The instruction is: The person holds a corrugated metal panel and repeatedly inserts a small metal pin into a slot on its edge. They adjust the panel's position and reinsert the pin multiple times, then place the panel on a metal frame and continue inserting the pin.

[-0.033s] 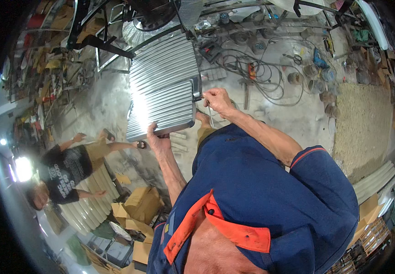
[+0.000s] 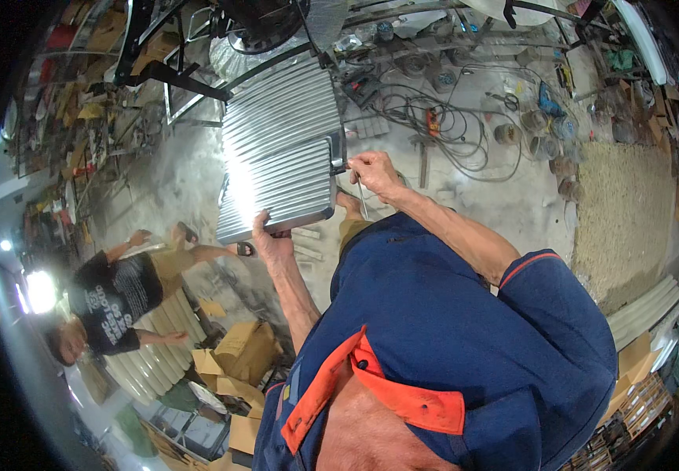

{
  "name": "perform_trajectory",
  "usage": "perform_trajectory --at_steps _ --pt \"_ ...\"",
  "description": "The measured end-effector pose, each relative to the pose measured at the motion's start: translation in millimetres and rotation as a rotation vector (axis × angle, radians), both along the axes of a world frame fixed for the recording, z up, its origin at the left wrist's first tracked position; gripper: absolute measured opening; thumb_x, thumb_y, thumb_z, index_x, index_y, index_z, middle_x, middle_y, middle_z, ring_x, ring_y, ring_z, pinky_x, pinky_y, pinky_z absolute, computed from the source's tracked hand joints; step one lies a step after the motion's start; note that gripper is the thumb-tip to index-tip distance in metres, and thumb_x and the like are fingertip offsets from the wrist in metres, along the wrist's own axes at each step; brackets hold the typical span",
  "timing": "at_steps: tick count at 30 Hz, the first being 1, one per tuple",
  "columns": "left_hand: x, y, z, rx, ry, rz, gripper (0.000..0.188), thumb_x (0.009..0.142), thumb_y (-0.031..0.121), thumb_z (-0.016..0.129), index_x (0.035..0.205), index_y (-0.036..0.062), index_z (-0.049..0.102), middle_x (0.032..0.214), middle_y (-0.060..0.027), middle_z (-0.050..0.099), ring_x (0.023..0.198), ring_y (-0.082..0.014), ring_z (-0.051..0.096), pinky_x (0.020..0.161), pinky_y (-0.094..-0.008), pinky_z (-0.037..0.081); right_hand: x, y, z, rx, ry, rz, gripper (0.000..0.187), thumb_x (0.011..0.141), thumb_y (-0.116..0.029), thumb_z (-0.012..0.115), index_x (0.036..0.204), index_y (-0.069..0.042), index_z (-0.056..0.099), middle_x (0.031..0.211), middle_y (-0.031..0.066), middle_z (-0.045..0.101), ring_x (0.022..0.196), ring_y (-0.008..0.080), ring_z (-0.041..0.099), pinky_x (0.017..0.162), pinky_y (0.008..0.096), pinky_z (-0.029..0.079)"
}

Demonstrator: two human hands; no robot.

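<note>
A ribbed silver metal panel point(image 2: 280, 110) stretches away in front of me, with a second ribbed section point(image 2: 292, 184) at its near end. My left hand point(image 2: 275, 239) is closed on that section's near edge, thumb on top and the fingers partly hidden beneath. At the panel's right side, my right hand point(image 2: 375, 174) pinches a thin metal hex key point(image 2: 361, 198), whose long arm hangs down below the fingers. Its tip by the dark side edge is too small to make out.
A black metal frame point(image 2: 174, 77) stands beyond the panel. Tangled cables point(image 2: 465, 129) lie on the floor at far right. Another person in a dark shirt point(image 2: 123, 294) is at left, near cardboard boxes point(image 2: 245, 349). A rough beige slab point(image 2: 618, 220) lies at right.
The other person at left has shifted slightly to the right. My hands, the hex key and the panel show no visible movement.
</note>
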State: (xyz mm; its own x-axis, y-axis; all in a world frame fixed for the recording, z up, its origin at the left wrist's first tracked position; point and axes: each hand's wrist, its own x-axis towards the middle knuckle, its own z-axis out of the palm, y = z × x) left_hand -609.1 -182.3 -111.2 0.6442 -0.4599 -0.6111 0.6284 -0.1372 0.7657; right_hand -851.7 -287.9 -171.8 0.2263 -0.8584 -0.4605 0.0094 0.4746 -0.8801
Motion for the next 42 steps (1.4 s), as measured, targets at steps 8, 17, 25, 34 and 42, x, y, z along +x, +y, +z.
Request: perform_trajectory --at_steps 8,17,25,34,42 --pt "6.4 -4.4 -7.7 0.01 0.032 -0.011 0.018 0.08 0.021 0.074 0.087 0.0102 0.061 0.103 -0.0067 0.063 0.103 -0.0242 0.059 0.088 -0.0437 0.054 -5.4 -6.2 -4.0 -0.186 0.141 0.105 0.024 0.098 -0.017 0.062 0.092 0.001 0.075 0.068 0.0054 0.07 0.059 0.0106 0.056 0.056 0.0319 0.046" --pt "1.1 -4.8 -3.0 -0.002 -0.007 -0.014 0.022 0.08 0.025 0.075 0.094 0.0143 0.062 0.099 -0.0054 0.063 0.101 -0.0223 0.059 0.084 -0.0409 0.052 -13.4 -5.7 -11.5 -0.394 0.031 0.093 0.024 0.099 -0.015 0.062 0.086 0.003 0.07 0.063 0.0063 0.065 0.055 0.0093 0.055 0.051 0.0314 0.045" --pt "2.3 -5.2 -5.3 0.007 0.001 -0.009 0.029 0.081 0.023 0.074 0.104 0.0091 0.064 0.111 -0.0072 0.064 0.104 -0.0241 0.061 0.087 -0.0421 0.052 -8.1 -12.1 -18.7 -0.329 0.24 0.306 0.02 0.095 -0.009 0.057 0.088 0.006 0.067 0.07 0.0145 0.069 0.061 0.0238 0.068 0.059 0.0384 0.054" --pt "7.3 -5.4 -6.8 -0.018 0.037 -0.047 0.028 0.08 0.021 0.074 0.103 0.0119 0.063 0.107 -0.0053 0.066 0.098 -0.0222 0.065 0.079 -0.0403 0.056 -1.8 -39.6 -72.7 -0.651 0.275 0.167 0.018 0.085 -0.002 0.056 0.092 0.004 0.07 0.09 0.0217 0.071 0.087 0.0351 0.07 0.077 0.0416 0.055" --pt "10.6 5.9 -17.2 0.002 0.074 -0.051 0.038 0.079 0.026 0.077 0.112 0.0159 0.063 0.115 -0.0031 0.062 0.103 -0.0211 0.062 0.086 -0.0397 0.053 16.8 -64.7 -16.9 -0.239 0.461 0.089 0.026 0.084 -0.005 0.06 0.103 0.005 0.075 0.102 0.0227 0.074 0.096 0.0329 0.071 0.085 0.0392 0.055"
